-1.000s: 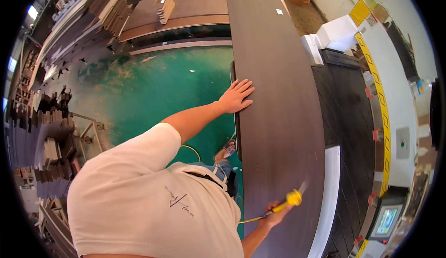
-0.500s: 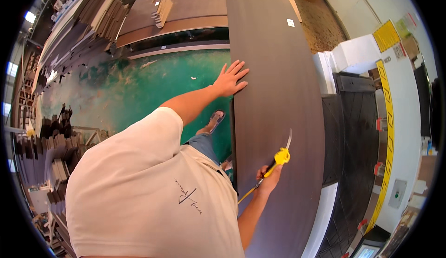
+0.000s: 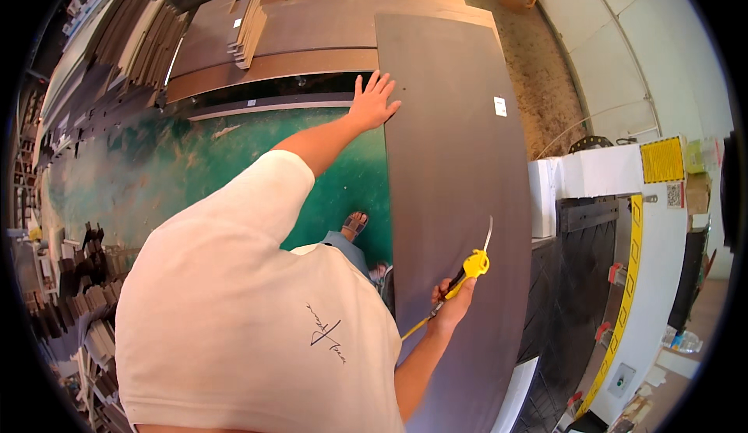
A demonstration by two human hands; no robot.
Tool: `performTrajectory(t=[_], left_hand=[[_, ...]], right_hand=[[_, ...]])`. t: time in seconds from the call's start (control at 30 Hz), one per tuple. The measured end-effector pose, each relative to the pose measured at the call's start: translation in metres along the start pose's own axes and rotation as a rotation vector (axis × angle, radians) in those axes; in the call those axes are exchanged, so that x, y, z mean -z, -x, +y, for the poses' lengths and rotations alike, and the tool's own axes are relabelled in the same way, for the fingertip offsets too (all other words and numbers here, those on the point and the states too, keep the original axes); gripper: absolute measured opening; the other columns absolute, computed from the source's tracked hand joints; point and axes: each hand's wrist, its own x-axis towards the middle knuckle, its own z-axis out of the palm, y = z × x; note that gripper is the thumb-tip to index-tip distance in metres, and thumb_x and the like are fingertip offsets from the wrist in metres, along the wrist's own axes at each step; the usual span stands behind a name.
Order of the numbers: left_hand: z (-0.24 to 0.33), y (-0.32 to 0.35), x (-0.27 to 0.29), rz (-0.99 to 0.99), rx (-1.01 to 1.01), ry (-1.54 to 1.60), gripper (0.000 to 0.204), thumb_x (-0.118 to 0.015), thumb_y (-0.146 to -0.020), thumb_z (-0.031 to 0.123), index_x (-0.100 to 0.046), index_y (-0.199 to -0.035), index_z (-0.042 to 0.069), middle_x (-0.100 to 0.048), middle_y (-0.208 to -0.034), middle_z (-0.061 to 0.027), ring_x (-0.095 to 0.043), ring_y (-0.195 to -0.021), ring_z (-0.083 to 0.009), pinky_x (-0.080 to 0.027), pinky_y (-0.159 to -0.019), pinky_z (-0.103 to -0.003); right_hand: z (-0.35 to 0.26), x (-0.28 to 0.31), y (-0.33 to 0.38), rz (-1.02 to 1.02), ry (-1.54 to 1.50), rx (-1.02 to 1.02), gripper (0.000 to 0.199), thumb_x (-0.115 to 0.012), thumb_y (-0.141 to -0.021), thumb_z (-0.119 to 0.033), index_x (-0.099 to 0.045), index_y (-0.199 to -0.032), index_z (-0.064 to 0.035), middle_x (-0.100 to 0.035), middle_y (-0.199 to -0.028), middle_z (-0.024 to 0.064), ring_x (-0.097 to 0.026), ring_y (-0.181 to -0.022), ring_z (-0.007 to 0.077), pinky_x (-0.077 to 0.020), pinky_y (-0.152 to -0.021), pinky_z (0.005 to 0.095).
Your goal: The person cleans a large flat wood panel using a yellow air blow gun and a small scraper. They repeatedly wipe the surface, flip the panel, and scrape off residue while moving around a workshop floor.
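A long dark brown board (image 3: pixel 460 168) runs from top to bottom through the middle of the view. My left hand (image 3: pixel 372 100) lies flat on its left edge near the far end, fingers spread. My right hand (image 3: pixel 452 299) is closed on a yellow air blow gun (image 3: pixel 471 265) with a thin metal nozzle that points up over the board. A yellow hose trails from the gun toward my body. My white T-shirt fills the lower left.
A green floor (image 3: pixel 234 160) lies left of the board, with my sandalled foot (image 3: pixel 353 225) on it. More brown boards (image 3: pixel 312 35) are stacked at the top. A white and black machine with yellow trim (image 3: pixel 623 261) stands to the right. Stacks of panels line the left rim.
My left hand has slid further along the board's left edge, away from me. The right hand with the blow gun has moved up along the board too.
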Motion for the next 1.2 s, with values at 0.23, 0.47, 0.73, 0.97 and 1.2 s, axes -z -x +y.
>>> performTrajectory(t=[0.23, 0.47, 0.73, 0.97, 1.2], left_hand=[[0.095, 0.073, 0.0, -0.015, -0.458, 0.126, 0.064, -0.059, -0.096, 0.046, -0.054, -0.146, 0.008, -0.038, -0.163, -0.0191, -0.026, -0.156, -0.0382, -0.011, -0.124, -0.068], [0.021, -0.032, -0.004, -0.009, -0.119, 0.139, 0.073, -0.051, -0.1, 0.055, -0.045, -0.155, 0.007, -0.028, -0.17, -0.0171, -0.018, -0.16, -0.0323, -0.011, -0.129, -0.054], [-0.143, -0.262, -0.027, 0.091, 0.068, 0.13, 0.061, -0.048, -0.105, 0.046, -0.047, -0.153, 0.007, -0.037, -0.165, -0.0156, -0.026, -0.157, -0.0322, -0.018, -0.127, -0.055], [-0.158, -0.275, -0.028, 0.075, 0.158, 0.465, 0.045, -0.055, -0.098, 0.019, -0.056, -0.142, 0.008, -0.06, -0.14, -0.0118, -0.053, -0.135, -0.0303, -0.025, -0.124, -0.055], [-0.137, -0.294, -0.02, -0.041, -0.084, 0.093, 0.068, -0.052, -0.102, 0.041, -0.039, -0.156, 0.002, -0.041, -0.161, -0.0164, -0.033, -0.152, -0.0314, -0.015, -0.128, -0.054]], right_hand=[[-0.027, -0.044, -0.057, -0.166, 0.015, -0.091, 0.051, -0.041, -0.11, -0.056, -0.058, -0.098, -0.0097, -0.06, -0.069, 0.0047, -0.057, -0.055, 0.0177, -0.0435, -0.051, 0.0278], [-0.077, -0.125, -0.136, -0.327, 0.24, -0.137, 0.049, -0.041, -0.109, -0.055, -0.058, -0.102, -0.0089, -0.061, -0.068, 0.0045, -0.059, -0.054, 0.017, -0.0411, -0.049, 0.0278], [-0.143, -0.309, -0.231, -0.444, 0.412, -0.13, 0.043, -0.042, -0.11, -0.049, -0.062, -0.116, -0.0107, -0.056, -0.065, -0.0001, -0.053, -0.053, 0.0103, -0.0357, -0.048, 0.0246], [-0.177, -0.447, -0.293, -0.571, 0.568, -0.071, 0.049, -0.047, -0.11, -0.048, -0.062, -0.132, -0.0072, -0.052, -0.065, -0.0002, -0.049, -0.054, 0.0096, -0.0391, -0.051, 0.0261], [-0.208, -0.416, -0.344, -0.256, 0.402, -0.112, 0.036, -0.048, -0.108, -0.05, -0.06, -0.103, -0.0162, -0.055, -0.064, -0.0013, -0.053, -0.05, 0.0113, -0.0374, -0.044, 0.0275]])
